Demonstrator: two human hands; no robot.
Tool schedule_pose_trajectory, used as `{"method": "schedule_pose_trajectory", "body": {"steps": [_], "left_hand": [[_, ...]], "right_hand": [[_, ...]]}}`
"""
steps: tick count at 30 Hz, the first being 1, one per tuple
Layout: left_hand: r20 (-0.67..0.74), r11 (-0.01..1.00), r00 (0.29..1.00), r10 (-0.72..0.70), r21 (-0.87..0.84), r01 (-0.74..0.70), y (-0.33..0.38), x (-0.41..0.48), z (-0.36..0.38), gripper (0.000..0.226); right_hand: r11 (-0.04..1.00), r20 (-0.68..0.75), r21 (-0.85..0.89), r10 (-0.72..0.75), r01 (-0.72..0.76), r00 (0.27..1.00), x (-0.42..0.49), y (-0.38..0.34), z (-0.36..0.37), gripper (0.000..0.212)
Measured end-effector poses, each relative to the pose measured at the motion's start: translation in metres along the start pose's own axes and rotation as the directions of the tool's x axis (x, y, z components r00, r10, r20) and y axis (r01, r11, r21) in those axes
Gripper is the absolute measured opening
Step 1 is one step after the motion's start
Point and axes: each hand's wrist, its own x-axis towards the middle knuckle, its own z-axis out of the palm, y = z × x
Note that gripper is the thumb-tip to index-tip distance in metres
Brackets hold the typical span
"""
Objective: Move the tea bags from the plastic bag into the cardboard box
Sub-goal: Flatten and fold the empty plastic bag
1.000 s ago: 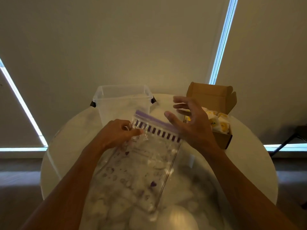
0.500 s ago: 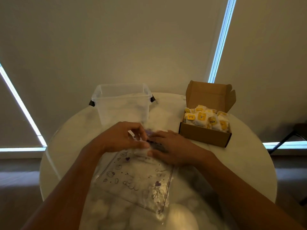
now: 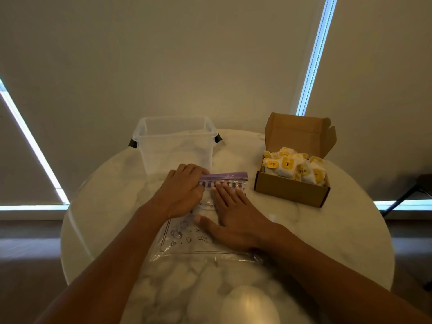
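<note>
The left hand [image 3: 180,190] pinches the purple zip edge of a flat clear plastic bag [image 3: 184,240], the right hand [image 3: 233,218] pressing it flat-fingered, apparently to seal it, while yellow-labelled tea bags [image 3: 287,163] fill the open brown cardboard box [image 3: 289,190] nearby.

One plastic bag [image 3: 201,244], one cardboard box [image 3: 289,190], tea bags [image 3: 287,163] heaped too close for my count, one clear tub [image 3: 175,141], one round table [image 3: 339,230], two hands, my left hand [image 3: 180,192], my right hand [image 3: 236,220].

Left hand [image 3: 181,190] grips the plastic bag [image 3: 187,240] zip, right hand [image 3: 236,220] presses it
</note>
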Motion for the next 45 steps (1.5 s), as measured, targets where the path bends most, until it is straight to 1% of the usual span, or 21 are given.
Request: {"method": "schedule_pose_trajectory", "body": {"steps": [2, 3, 5, 6, 7, 10, 13, 15, 16, 18, 20, 22, 23, 26, 27, 29, 31, 35, 39, 42, 45], "left_hand": [[-0.043, 1.000, 0.999, 0.011, 0.003, -0.011, 0.004, -0.003, 0.005, 0.063], [-0.013, 1.000, 1.000, -0.008, 0.027, 0.009, 0.004, -0.004, 0.011, 0.063], [0.120, 0.990, 0.990, -0.067, 0.134, 0.050, 0.003, -0.006, 0.025, 0.074], [0.176, 0.979, 0.980, -0.091, 0.198, 0.055, 0.002, -0.006, 0.031, 0.079], [0.203, 0.973, 0.973, -0.105, 0.225, 0.058, 0.002, -0.005, 0.035, 0.077], [0.204, 0.969, 0.972, -0.116, 0.237, 0.066, 0.004, -0.004, 0.038, 0.069], [0.212, 0.937, 0.967, -0.139, 0.344, 0.059, 0.006, -0.006, 0.033, 0.074], [0.154, 0.914, 0.981, -0.115, 0.404, 0.043, 0.008, -0.005, 0.026, 0.090], [0.117, 0.919, 0.989, -0.088, 0.392, 0.036, 0.012, -0.004, 0.023, 0.091], [0.088, 0.962, 0.994, -0.067, 0.271, 0.041, 0.019, -0.003, 0.022, 0.071], [0.193, 0.985, 0.978, -0.080, 0.167, 0.048, 0.023, -0.005, 0.025, 0.064], [0.303, 0.981, 0.949, -0.086, 0.192, 0.027, 0.020, -0.006, 0.034, 0.066], [0.317, 0.978, 0.945, -0.085, 0.209, 0.018, 0.018, -0.006, 0.037, 0.065], [0.291, 0.973, 0.953, -0.078, 0.229, 0.009, 0.017, -0.007, 0.041, 0.064], [0.289, 0.973, 0.955, -0.072, 0.229, 0.005, 0.017, -0.007, 0.040, 0.065], [0.298, 0.974, 0.953, -0.049, 0.224, -0.020, 0.017, -0.009, 0.035, 0.066], [0.247, 0.979, 0.969, -0.028, 0.205, -0.024, 0.017, -0.008, 0.025, 0.066], [0.008, 0.992, 0.998, -0.055, 0.113, 0.054, 0.008, -0.003, 0.007, 0.048], [-0.073, 0.956, 0.984, -0.160, 0.236, 0.173, -0.013, -0.002, 0.006, 0.051], [-0.143, 0.950, 0.968, -0.204, 0.208, 0.231, -0.020, 0.001, 0.005, 0.045], [-0.199, 0.964, 0.957, -0.212, 0.116, 0.238, -0.023, 0.003, 0.004, 0.034]], "right_hand": [[1.000, 0.022, 0.009, -0.025, 0.025, 0.999, 0.001, 0.005, -0.002, 0.105], [0.999, 0.033, 0.019, -0.041, 0.040, 0.999, 0.000, 0.008, -0.004, 0.105], [0.998, 0.053, 0.043, -0.044, 0.042, 0.998, 0.000, 0.016, -0.012, 0.106], [0.998, 0.058, 0.063, -0.028, 0.025, 0.998, 0.000, 0.019, -0.017, 0.103], [0.996, 0.049, 0.091, -0.006, 0.001, 0.999, 0.002, 0.021, -0.020, 0.096], [0.995, -0.025, 0.088, 0.046, -0.044, 0.999, 0.006, 0.019, -0.019, 0.072], [0.999, -0.033, 0.001, 0.043, -0.043, 0.999, 0.004, 0.012, -0.004, 0.075], [0.999, -0.038, -0.008, 0.041, -0.041, 0.998, 0.004, 0.012, 0.002, 0.079], [0.999, -0.044, -0.007, 0.042, -0.042, 0.998, 0.004, 0.012, 0.002, 0.081], [0.999, -0.035, -0.007, 0.031, -0.031, 0.999, 0.004, 0.015, 0.001, 0.082], [1.000, 0.008, -0.001, 0.020, -0.020, 1.000, 0.002, 0.016, -0.006, 0.080], [0.999, 0.024, 0.024, 0.030, -0.030, 0.999, 0.002, 0.018, -0.015, 0.076], [0.998, -0.007, 0.048, 0.037, -0.037, 0.999, 0.003, 0.020, -0.020, 0.072], [0.985, -0.184, 0.170, 0.072, -0.040, 0.980, 0.008, 0.023, -0.025, 0.059], [0.984, -0.213, 0.175, 0.076, -0.038, 0.974, 0.008, 0.022, -0.024, 0.058], [0.995, -0.188, 0.090, 0.058, -0.042, 0.980, 0.009, 0.021, -0.016, 0.060], [0.997, -0.105, 0.040, 0.064, -0.060, 0.992, 0.009, 0.021, -0.008, 0.063], [0.998, -0.038, 0.019, 0.063, -0.062, 0.997, 0.009, 0.020, -0.009, 0.074], [0.998, -0.041, 0.034, 0.059, -0.057, 0.997, 0.011, 0.022, -0.009, 0.076], [0.996, -0.078, 0.079, 0.058, -0.052, 0.995, 0.011, 0.022, -0.012, 0.071], [0.993, -0.152, 0.112, 0.047, -0.030, 0.987, 0.010, 0.020, -0.020, 0.056]]}}
